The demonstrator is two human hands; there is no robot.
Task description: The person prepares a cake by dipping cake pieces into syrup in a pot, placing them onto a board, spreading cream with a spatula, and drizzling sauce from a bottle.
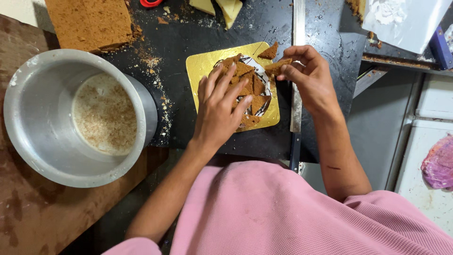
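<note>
Press the flat, open left hand (pixel 221 106) on the cake pieces (pixel 247 87) atop the gold board (pixel 200 66), while the right hand (pixel 304 75) grip pinches one brown wedge (pixel 278 66), easing it in gently.

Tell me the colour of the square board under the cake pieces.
Gold; the square board shows best in the head view.

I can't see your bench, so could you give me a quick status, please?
Left hand flat on cake pieces. Right hand pinching one piece. Long knife beneath.

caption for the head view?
Left hand presses brown cake pieces on gold board; right hand adds another.
</note>
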